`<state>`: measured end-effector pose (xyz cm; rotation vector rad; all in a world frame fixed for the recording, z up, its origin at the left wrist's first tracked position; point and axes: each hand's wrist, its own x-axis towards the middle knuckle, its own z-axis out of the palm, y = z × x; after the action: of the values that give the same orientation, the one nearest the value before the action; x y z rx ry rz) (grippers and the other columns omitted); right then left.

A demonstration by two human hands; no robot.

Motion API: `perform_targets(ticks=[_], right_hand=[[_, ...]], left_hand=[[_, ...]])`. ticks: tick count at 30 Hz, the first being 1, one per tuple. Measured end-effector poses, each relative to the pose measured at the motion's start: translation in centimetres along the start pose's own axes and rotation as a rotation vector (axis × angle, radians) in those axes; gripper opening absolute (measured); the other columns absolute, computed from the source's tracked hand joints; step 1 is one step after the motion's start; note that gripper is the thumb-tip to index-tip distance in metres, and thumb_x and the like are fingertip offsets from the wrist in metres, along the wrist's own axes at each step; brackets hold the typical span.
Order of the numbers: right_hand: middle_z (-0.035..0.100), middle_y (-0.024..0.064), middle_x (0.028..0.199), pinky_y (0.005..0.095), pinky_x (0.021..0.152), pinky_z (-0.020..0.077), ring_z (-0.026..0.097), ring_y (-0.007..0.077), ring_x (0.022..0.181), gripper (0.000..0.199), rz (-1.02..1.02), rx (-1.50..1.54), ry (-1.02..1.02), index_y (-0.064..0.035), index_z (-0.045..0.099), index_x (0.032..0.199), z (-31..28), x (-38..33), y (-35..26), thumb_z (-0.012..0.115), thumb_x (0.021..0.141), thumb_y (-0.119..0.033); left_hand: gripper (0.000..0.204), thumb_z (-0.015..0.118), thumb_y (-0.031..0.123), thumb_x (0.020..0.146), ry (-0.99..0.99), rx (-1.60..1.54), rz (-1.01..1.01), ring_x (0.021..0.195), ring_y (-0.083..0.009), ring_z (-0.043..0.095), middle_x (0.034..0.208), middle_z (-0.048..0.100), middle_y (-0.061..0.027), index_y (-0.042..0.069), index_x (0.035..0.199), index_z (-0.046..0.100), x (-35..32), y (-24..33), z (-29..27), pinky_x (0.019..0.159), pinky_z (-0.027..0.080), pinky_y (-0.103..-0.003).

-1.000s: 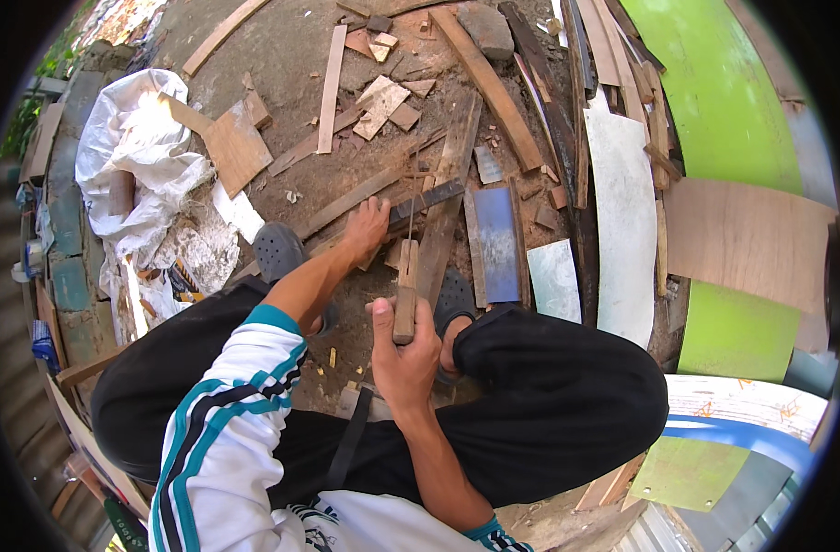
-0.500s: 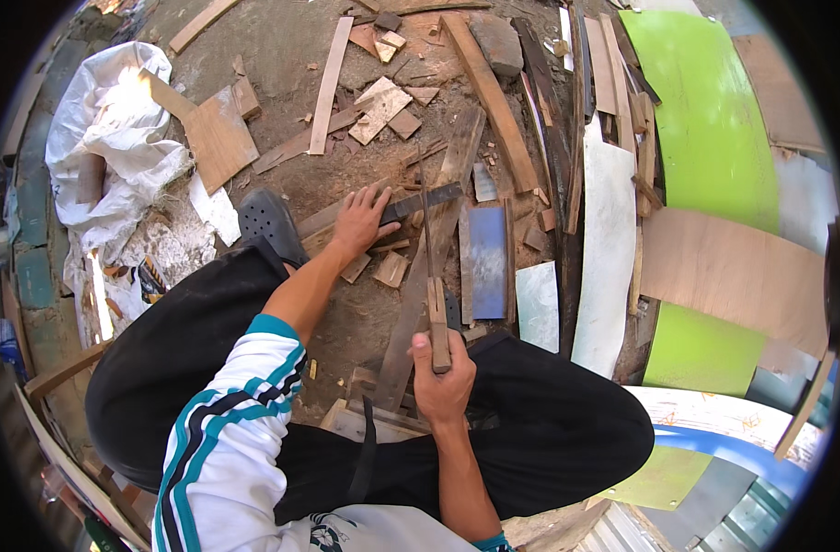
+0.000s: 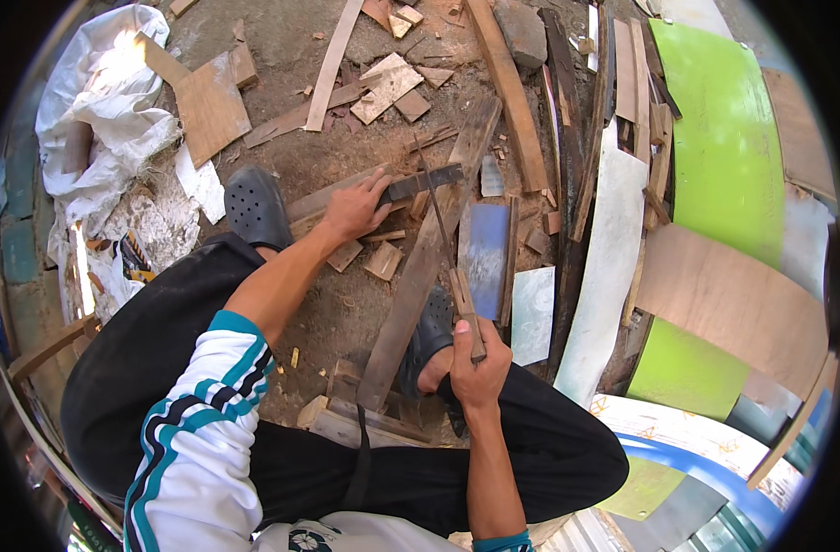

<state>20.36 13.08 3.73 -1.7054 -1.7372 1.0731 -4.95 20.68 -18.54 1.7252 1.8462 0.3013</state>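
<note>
Saw blade crosses the plank ahead of me.
My right hand grips the saw handle; my left hand presses flat on the short dark plank, its long axis running left-right.

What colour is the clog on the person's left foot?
Black, with small holes: the clog, seen from the head camera.

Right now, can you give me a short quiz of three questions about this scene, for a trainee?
1. True or false: the right hand holds a saw by its wooden handle.
2. What does the left hand press on? A) plank B) white bag C) green board
3. Fill in: a black ____ lies left of the left hand.

Key: 1 true; 2 A, the plank; 3 clog.
</note>
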Motion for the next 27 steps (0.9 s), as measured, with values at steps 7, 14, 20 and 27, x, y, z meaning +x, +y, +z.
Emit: perform_targets(ticks=[7, 14, 20, 27], right_hand=[[0.066, 0.0197, 0.073, 0.0385, 0.061, 0.0512, 0.067, 0.0348, 0.064, 0.018, 0.028, 0.037, -0.017, 0.0008, 0.068, 0.098, 0.3, 0.4, 0.6, 0.064, 0.095, -0.016], [0.067, 0.0197, 0.074, 0.0398, 0.060, 0.0514, 0.068, 0.0362, 0.066, 0.018, -0.005, 0.006, -0.039, 0.0002, 0.067, 0.098, 0.2, 0.8, 0.8, 0.064, 0.095, -0.017], [0.067, 0.0199, 0.073, 0.0394, 0.060, 0.0515, 0.068, 0.0370, 0.066, 0.016, 0.005, 0.032, -0.041, -0.0001, 0.067, 0.097, 0.0, 0.9, 1.1, 0.065, 0.094, -0.015], [0.067, 0.0199, 0.073, 0.0388, 0.060, 0.0515, 0.068, 0.0379, 0.066, 0.015, 0.008, -0.011, -0.058, 0.0003, 0.067, 0.096, -0.4, 1.0, 0.7, 0.065, 0.093, -0.014]], left_hand=[[0.060, 0.061, 0.041, 0.093, 0.192, 0.309, 0.152, 0.134, -0.0319, 0.049, 0.145, 0.052, -0.0150, 0.006, 0.140, 0.050, -0.4, -0.9, 0.5, 0.113, 0.037, -0.046], [0.040, 0.055, 0.037, 0.099, 0.292, 0.207, -0.025, 0.120, -0.0301, 0.053, 0.125, 0.058, -0.0124, 0.005, 0.122, 0.056, 2.5, 2.4, 2.0, 0.102, 0.040, -0.045], [0.032, 0.054, 0.035, 0.100, 0.334, 0.214, 0.097, 0.105, -0.0290, 0.056, 0.111, 0.058, -0.0111, 0.006, 0.112, 0.055, 3.0, 1.8, 2.2, 0.090, 0.041, -0.042], [0.035, 0.051, 0.036, 0.098, 0.189, 0.236, 0.013, 0.103, -0.0309, 0.058, 0.105, 0.060, -0.0149, 0.003, 0.110, 0.054, 3.6, 2.6, 0.5, 0.089, 0.041, -0.044]])
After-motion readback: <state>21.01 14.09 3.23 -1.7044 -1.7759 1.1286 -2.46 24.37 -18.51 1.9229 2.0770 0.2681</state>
